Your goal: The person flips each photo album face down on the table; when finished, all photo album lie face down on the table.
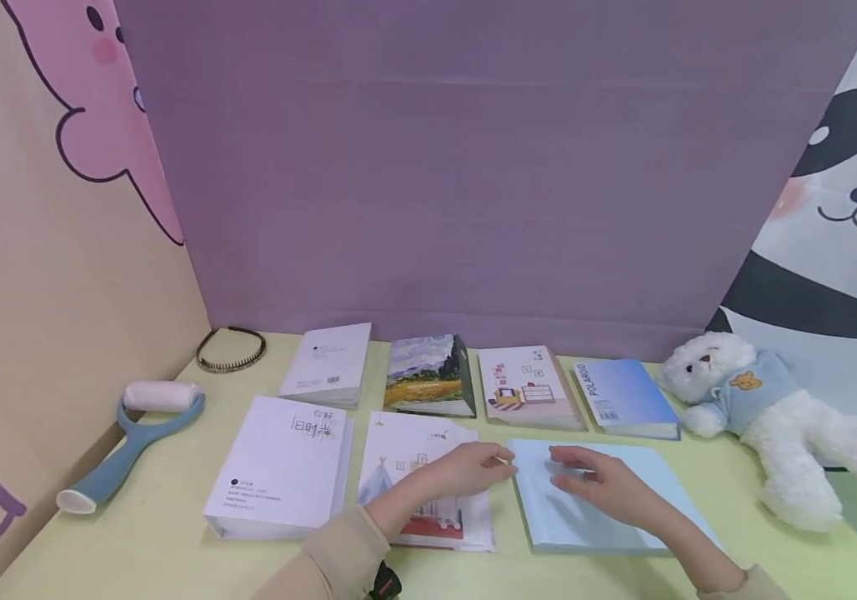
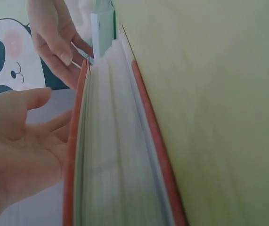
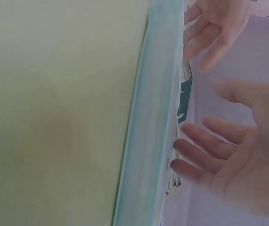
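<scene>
My left hand hovers over the right part of an illustrated white book with a tent picture, its fingers loosely bent and holding nothing. To the right, my right hand is above a light blue album, thumb and fingers apart. In the left wrist view the book's red cover edge and page block stand beside the left hand. The right wrist view has the album's pale blue side next to the spread right hand. Whether any fingertip touches a cover cannot be told.
A thick white book lies at left. Behind are a white book, a landscape-cover book, a furniture-picture book and a Polaroid album. A lint roller, headband and plush bear flank them.
</scene>
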A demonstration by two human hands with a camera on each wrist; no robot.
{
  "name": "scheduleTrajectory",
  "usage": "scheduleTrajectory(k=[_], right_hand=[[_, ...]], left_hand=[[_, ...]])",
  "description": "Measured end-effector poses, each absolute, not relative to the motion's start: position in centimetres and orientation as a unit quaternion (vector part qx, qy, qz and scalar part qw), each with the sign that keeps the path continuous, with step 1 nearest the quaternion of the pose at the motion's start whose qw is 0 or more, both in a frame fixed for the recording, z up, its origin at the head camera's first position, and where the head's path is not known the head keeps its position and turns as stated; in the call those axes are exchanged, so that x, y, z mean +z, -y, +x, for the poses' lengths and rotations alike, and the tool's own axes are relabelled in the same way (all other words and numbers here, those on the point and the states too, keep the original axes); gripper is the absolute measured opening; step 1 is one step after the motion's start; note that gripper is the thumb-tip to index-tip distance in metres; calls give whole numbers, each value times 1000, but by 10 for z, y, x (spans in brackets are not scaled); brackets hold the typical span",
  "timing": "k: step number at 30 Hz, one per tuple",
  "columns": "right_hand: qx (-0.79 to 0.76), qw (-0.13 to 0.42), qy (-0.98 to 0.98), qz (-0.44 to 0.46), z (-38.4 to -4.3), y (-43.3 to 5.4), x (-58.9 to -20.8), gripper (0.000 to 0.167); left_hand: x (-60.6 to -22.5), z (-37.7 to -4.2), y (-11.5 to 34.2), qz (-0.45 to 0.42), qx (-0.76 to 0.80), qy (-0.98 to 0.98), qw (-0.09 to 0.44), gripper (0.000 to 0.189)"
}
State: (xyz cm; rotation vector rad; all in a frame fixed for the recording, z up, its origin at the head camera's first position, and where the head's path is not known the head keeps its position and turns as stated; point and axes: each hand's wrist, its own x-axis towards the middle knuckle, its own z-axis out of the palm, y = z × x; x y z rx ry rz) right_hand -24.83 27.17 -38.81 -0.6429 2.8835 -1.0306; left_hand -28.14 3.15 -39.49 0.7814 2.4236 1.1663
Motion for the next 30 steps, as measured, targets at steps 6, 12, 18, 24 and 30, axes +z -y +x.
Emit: scheduleTrajectory(k=[6, 12, 18, 24, 30], right_hand=[[-263, -24, -938, -224, -229, -278, -391, 40], [-256, -31, -934, -249, -215, -280, -400, 38], [-226, -40, -939, -258, -208, -273, -403, 56], [-171, -50, -951, -253, -205, -268, -398, 68], [-112, -53, -958, -259, -204, -266, -391, 60]], left_hand=[[-394, -278, -32, 297, 354, -866, 188, 39], [-397, -275, -34, 309, 346, -867, 180, 37], [-401, -277, -35, 308, 351, -864, 186, 39], [-401, -277, -35, 297, 378, -850, 215, 44], [-396, -274, -35, 286, 403, -836, 240, 47]])
